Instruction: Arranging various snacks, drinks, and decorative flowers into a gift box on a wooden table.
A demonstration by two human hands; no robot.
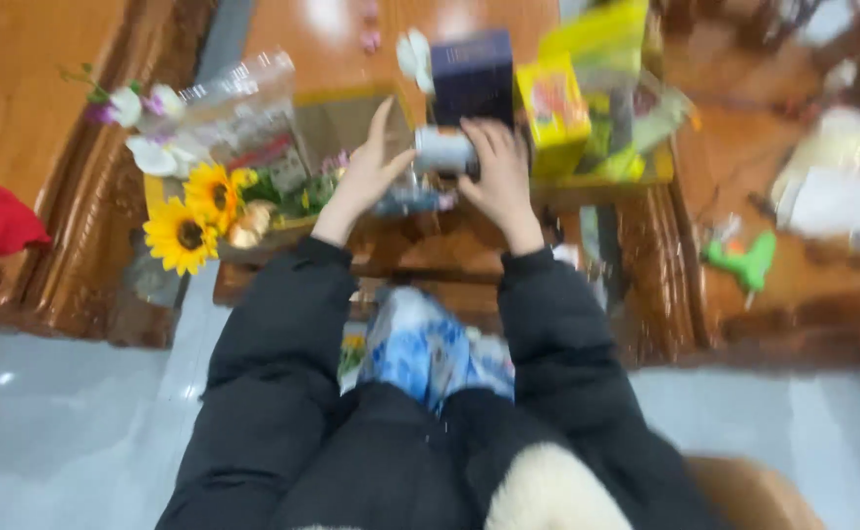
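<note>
1. Step in hand, as I judge it: the person has a small silver-grey cylinder, perhaps a can or jar, lifted just above the wooden surface. It is being held, not set down.

2. Right hand: the fingers curl over the top and right end of the cylinder. This grip is closed on it and looks to carry the weight.

3. Left hand: fingers spread and pointing up, thumb reaching toward the cylinder's left end. This grip is open. The frame is motion-blurred, so I cannot tell whether the thumb touches the cylinder or stops just short.

4. Position of the cylinder: between the two hands, lying roughly on its side, directly in front of a dark blue box that stands upright behind it. A yellow carton sits just to the right of that box.

5. Surroundings: artificial sunflowers lie near the left forearm at the surface's edge, with a clear plastic package behind them. A green toy rests well apart on the right.

6. Next move, judged only: the left hand needs a firm hold on the free end before any twisting or passing, since one hand alone covers the cylinder now.
</note>
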